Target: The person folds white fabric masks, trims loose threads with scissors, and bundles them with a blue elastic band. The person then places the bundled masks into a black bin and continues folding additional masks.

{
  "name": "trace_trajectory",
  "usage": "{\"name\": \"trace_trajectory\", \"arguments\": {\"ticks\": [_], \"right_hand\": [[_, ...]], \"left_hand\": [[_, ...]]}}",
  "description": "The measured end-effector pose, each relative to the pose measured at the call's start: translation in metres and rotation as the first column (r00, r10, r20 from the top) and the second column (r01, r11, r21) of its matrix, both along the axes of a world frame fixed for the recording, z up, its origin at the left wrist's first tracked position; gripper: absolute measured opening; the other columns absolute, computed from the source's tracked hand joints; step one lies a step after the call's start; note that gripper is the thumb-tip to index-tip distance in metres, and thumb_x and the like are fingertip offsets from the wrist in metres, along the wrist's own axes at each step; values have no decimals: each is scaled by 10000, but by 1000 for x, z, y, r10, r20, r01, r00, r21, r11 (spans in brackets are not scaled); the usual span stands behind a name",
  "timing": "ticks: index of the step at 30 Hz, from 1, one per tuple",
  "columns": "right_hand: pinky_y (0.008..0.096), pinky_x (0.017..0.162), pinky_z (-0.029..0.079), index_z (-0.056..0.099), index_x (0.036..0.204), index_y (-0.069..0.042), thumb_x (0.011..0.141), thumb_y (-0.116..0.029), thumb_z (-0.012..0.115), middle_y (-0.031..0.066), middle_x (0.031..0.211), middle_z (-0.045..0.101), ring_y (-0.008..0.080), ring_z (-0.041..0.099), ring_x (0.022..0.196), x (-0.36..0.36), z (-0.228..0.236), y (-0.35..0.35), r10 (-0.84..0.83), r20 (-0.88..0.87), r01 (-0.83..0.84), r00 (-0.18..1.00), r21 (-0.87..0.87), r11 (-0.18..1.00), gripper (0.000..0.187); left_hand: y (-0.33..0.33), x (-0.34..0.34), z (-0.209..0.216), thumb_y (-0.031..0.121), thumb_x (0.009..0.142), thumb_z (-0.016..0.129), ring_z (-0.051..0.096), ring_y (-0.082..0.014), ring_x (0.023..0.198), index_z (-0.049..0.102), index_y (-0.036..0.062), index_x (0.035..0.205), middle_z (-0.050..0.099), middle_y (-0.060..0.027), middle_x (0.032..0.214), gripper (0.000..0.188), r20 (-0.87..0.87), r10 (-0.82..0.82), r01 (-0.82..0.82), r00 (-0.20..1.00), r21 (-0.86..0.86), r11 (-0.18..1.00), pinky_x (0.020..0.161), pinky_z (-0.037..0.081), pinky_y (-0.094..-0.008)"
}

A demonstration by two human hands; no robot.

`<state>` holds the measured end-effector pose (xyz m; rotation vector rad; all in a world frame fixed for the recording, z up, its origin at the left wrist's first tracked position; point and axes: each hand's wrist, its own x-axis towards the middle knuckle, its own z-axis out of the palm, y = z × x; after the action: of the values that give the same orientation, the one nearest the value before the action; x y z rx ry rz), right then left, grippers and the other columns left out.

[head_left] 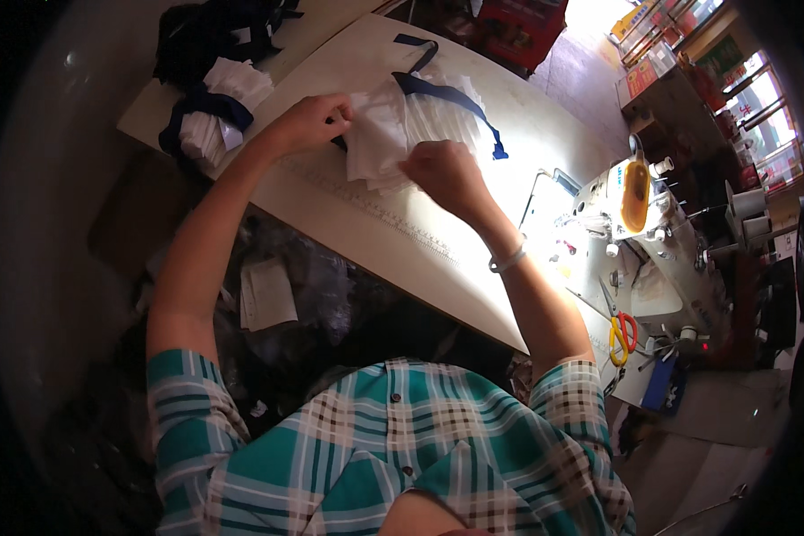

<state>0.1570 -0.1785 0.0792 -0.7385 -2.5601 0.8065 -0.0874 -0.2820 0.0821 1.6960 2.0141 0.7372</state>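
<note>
A white fabric piece (373, 134) is stretched between my hands above the sewing table. My left hand (311, 123) pinches its upper left edge, with thumb and fingers closed. At its lower right side my right hand (447, 177) is curled, fingertips on the cloth's edge. Just beyond and to the right lies a stack of pleated white fabric (447, 116). A navy fabric strip (460, 96) runs over that stack, and its end hangs down on the right. Some dark material shows beneath my left hand; I cannot tell what it is.
A sewing machine (630, 201) stands lit at the right, with scissors (618, 339) with red and yellow handles near it. A measuring scale (393, 219) runs along the table's near edge. Another white bundle (207, 134) tied with navy cloth sits at far left.
</note>
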Motion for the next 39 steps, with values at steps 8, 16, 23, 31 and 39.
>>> {"name": "trace_trajectory", "arguments": {"ticks": [8, 16, 23, 31, 39], "right_hand": [[379, 788, 516, 665, 1002, -19, 759, -86, 648, 181, 1055, 647, 313, 651, 923, 34, -18, 109, -386, -277, 432, 880, 127, 893, 253], [310, 847, 497, 633, 1055, 3, 859, -115, 558, 137, 1071, 663, 267, 664, 874, 25, -17, 147, -231, -347, 66, 909, -427, 902, 241], [352, 810, 510, 617, 1115, -8, 785, -153, 709, 138, 967, 675, 243, 645, 902, 13, 13, 129, 55, -11, -56, 998, -77, 995, 371], [276, 650, 534, 604, 933, -2, 933, -44, 525, 96, 771, 633, 162, 639, 676, -17, 59, 140, -138, -511, -116, 849, -435, 893, 89], [267, 441, 471, 593, 878, 22, 950, -132, 466, 80, 643, 624, 147, 588, 488, -73, 77, 24, 122, -160, -185, 980, -482, 856, 212]], "left_hand": [[-2, 17, 13, 211, 923, 623, 571, -149, 721, 573, 26, 993, 654, -89, 831, 204, -28, -55, 56, 998, 15, 998, 689, 449, -304], [34, 28, -4, 212, 850, 691, 626, -282, 949, 589, 37, 1007, 662, -141, 991, 256, -101, -132, 122, 986, -104, 987, 824, 470, -378], [41, 26, -3, 164, 809, 722, 620, -277, 943, 603, 20, 979, 659, -139, 975, 253, -81, -164, 151, 983, -149, 977, 844, 461, -374], [43, 32, 9, 200, 782, 749, 625, -283, 925, 624, 49, 976, 668, -122, 954, 275, -170, -130, 93, 977, -209, 973, 812, 472, -376], [29, 15, 40, 189, 807, 732, 624, -216, 837, 626, 22, 955, 670, -88, 901, 247, -157, -262, 219, 952, -245, 944, 771, 479, -340]]}}
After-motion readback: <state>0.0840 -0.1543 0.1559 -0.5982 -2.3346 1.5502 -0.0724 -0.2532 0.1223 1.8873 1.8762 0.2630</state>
